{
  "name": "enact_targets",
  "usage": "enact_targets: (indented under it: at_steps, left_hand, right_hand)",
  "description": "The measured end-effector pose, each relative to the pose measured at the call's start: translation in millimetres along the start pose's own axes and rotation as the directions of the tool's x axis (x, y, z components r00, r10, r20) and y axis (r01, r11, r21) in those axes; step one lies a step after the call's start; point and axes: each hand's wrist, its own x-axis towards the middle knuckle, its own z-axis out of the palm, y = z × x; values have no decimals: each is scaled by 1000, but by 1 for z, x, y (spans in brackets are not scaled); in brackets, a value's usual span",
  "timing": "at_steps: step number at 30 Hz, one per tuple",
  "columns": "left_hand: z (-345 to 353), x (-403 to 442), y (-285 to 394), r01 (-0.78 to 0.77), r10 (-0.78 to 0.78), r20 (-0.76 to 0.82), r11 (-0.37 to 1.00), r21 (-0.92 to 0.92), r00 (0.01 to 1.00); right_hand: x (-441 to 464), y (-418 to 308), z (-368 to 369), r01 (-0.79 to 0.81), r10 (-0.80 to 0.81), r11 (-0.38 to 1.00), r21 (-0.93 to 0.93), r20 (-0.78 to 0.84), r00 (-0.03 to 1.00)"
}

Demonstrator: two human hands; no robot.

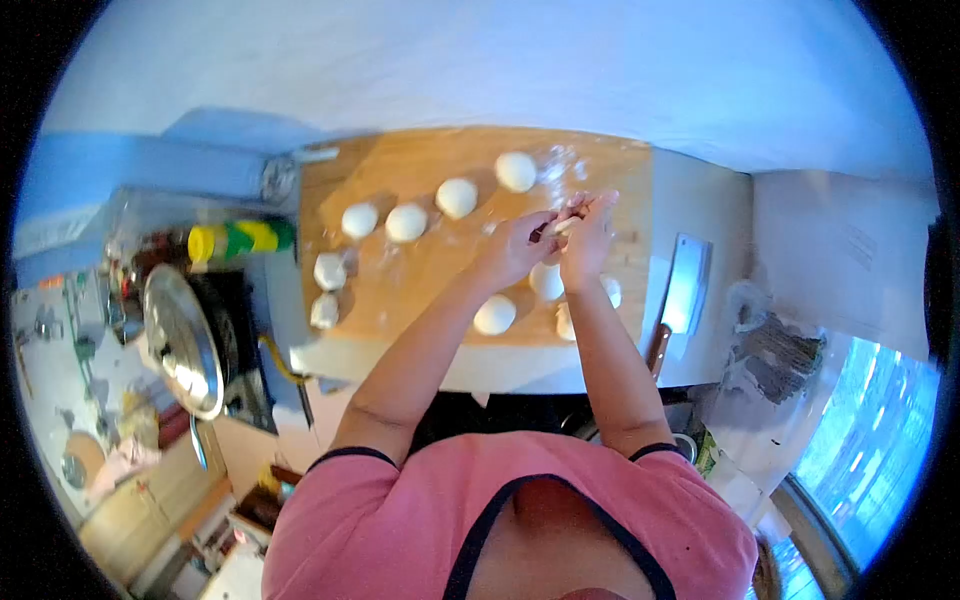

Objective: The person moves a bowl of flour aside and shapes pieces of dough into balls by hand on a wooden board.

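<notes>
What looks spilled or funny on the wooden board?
Loose white powder is scattered on the tan rectangular wooden board, right of the farthest round white dough ball. Its uneven patches look spilled, though it may be there on purpose.

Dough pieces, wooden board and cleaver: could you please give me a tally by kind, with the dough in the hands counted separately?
Dough pieces on the board, some partly hidden: 10
Held dough piece, between left hand and right hand: 1
Wooden board: 1
Cleaver: 1
Total: 13
</notes>
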Motion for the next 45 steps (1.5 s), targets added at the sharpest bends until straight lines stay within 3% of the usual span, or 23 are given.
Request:
enact_targets:
  at_steps: [2, 4, 5, 7, 8, 10, 12, 14, 16, 18, 20, 22, 24, 26, 29, 31, 35, 37, 38, 39, 41, 43, 45]
  left_hand:
    - [-26, -39, -10, -5, 5, 36, 1000, 11, 999]
    - [-38, -84, -54, 42, -43, -28, 998, -38, 999]
    - [-41, -97, -80, 54, -61, -82, 994, -91, 995]
    - [-37, -114, -137, 80, -86, -60, 991, -103, 994]
    - [-37, -123, -154, 119, -124, -39, 985, -122, 992]
    - [-38, -126, -154, 126, -147, -130, 980, -156, 981]
    - [-30, -126, -161, 137, -177, -204, 971, -195, 963]
    - [-18, -129, -184, -117, 8, -494, 975, -190, 869]
    - [-28, -145, -170, -23, -75, -421, 974, -223, 904]
    - [-33, -148, -162, 66, -149, -342, 968, -241, 928]
    - [-32, -146, -162, -62, -130, -527, 942, -331, 840]
    - [-39, -141, -163, 36, -175, -396, 942, -333, 902]
    - [-51, -132, -163, 102, -190, -272, 946, -307, 943]
    - [-50, -145, -170, 116, -126, -274, 992, -54, 953]
    - [-37, -149, -179, 143, -134, -350, 990, 0, 927]
    - [-45, -139, -162, 120, -111, -366, 993, 2, 924]
    - [-51, -138, -172, 71, -76, -288, 997, -28, 955]
    - [-51, -147, -162, 117, -135, -217, 989, -93, 967]
    - [-50, -150, -161, 73, -86, -235, 995, -64, 968]
    - [-49, -154, -161, 31, -38, -253, 999, -32, 967]
    - [-43, -153, -173, -132, 103, -292, 988, -82, 951]
    - [-42, -154, -184, -289, 233, -334, 949, -127, 913]
    - [-43, -169, -193, -77, -55, -248, 866, -493, 967]
  right_hand:
    - [-35, 13, 19, -26, 14, 989, 148, 81, 997]
    - [-66, 45, 35, 105, -56, 986, -132, 333, 941]
    - [-76, 54, 47, 113, -66, 986, -124, 334, 940]
    - [-93, 70, 69, 5, 253, 848, -530, 413, 875]
    - [-93, 90, 75, 5, 252, 847, -532, 409, 877]
    - [-85, 127, 91, 564, -263, 587, -581, 522, 811]
    - [-101, 130, 96, 552, -230, 528, -646, 517, 825]
    - [-125, 135, 97, 535, -197, 464, -706, 507, 839]
    - [-140, 150, 93, 564, -379, 419, -712, 428, 821]
    - [-99, 179, 91, 561, -341, 338, -756, 457, 822]
    - [-70, 182, 98, 551, -294, 258, -794, 479, 827]
    - [-75, 163, 113, 381, -290, 683, -624, 248, 924]
    - [-109, 153, 105, 420, -343, 693, -586, 245, 907]
    - [-129, 158, 95, 444, -376, 705, -552, 240, 895]
    - [-123, 176, 93, 596, -444, 531, -602, 402, 801]
    - [-90, 169, 110, 383, -370, 704, -598, 152, 917]
    - [-110, 131, 108, 221, -185, 836, -502, 120, 975]
    - [-127, 113, 99, -83, 151, 926, -368, 159, 976]
    - [-116, 141, 91, 137, -70, 846, -516, 147, 987]
    - [-119, 140, 90, 134, -78, 847, -514, 128, 989]
    - [-128, 140, 91, 672, -386, 361, -647, 552, 739]
    - [-134, 154, 93, 617, -358, 231, -752, 524, 773]
    - [-116, 175, 84, 633, -429, 294, -716, 493, 757]
